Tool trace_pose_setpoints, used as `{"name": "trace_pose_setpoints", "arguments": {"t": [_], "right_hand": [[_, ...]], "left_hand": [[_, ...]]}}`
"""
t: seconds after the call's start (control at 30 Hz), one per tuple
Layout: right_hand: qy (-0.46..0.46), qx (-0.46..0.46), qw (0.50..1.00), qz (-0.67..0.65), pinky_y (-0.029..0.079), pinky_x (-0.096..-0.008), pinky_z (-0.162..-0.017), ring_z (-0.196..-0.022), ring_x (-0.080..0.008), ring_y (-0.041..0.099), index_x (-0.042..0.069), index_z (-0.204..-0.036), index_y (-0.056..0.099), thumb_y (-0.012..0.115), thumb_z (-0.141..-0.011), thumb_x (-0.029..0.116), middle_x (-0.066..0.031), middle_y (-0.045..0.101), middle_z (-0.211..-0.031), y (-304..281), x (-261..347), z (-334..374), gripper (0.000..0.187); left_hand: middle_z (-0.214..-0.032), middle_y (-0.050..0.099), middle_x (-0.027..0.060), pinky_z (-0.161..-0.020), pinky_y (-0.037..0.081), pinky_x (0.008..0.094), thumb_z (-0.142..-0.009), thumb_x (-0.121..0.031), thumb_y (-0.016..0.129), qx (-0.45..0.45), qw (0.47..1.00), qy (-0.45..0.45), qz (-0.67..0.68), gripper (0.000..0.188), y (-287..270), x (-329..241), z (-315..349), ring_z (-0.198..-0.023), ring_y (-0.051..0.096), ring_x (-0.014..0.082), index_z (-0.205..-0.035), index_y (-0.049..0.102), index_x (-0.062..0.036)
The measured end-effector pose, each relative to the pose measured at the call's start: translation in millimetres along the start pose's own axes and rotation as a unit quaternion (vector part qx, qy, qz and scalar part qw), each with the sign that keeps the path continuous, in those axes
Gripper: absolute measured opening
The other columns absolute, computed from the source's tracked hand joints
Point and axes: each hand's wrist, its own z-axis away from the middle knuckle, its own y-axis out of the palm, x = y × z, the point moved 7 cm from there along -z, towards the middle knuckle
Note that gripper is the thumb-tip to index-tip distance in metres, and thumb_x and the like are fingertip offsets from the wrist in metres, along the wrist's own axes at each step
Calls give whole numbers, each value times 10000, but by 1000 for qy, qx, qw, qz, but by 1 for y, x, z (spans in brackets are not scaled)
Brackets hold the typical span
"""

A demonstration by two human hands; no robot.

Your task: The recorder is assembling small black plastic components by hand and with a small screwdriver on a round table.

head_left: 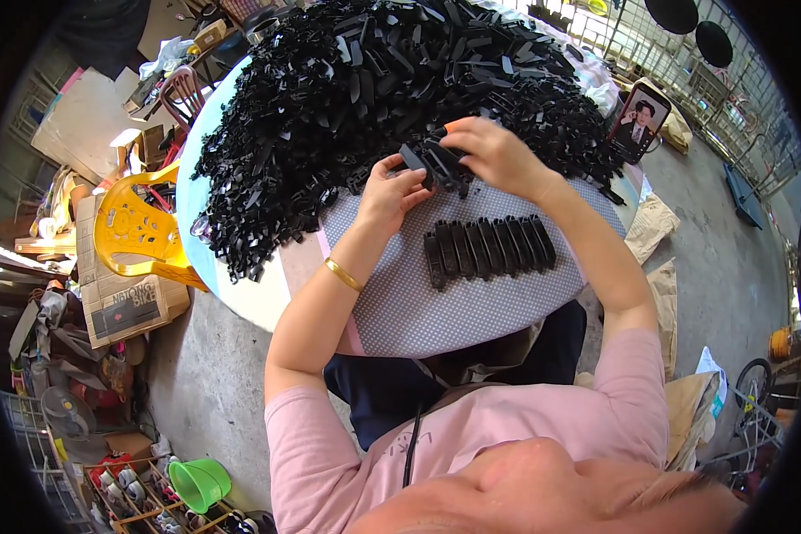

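Observation:
Above the patterned cloth, my left hand (388,196) pinches a long, narrow black plastic piece (412,158) between thumb and fingers. My right hand (497,158) is closed with its fingertips on other black plastic parts (445,164) right beside it; an orange cover shows on one fingertip. Whether these parts are joined to the piece in my left hand I cannot tell. Nearer to me, a neat row of several black plastic pieces (489,248) lies side by side on the grey patterned cloth (418,311). Behind my hands, a large heap of loose black plastic parts (329,98) spreads over the round table (240,301).
A phone (639,123) stands upright at the table's right edge. To the left are a yellow plastic chair (140,227) and a cardboard box (132,311). A green bucket (199,484) sits by a shoe rack (133,503) at lower left. Brown sacks (654,227) lie on the right floor.

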Motion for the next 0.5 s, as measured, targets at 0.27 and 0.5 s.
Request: {"name": "trace_pose_setpoints", "arguments": {"t": [0.27,0.5], "right_hand": [[309,117,936,118,481,-353,-680,-738,-264,620,61,-796,680,655,-701,185,-111,643,-776,-65,-69,63,158],[321,113,924,175,487,-348,-689,-734,-268,619,41,-853,674,655,-719,195,-121,644,-800,-48,-56,85,205]], "left_hand": [[-965,571,128,-736,523,332,-849,-11,467,13,999,45,-16,342,5,-18,11,-805,586,192,-1188,448,37],[-951,583,124,-786,501,371,-884,-75,442,119,992,6,51,322,25,-14,24,-824,595,216,-1185,461,39]]}}
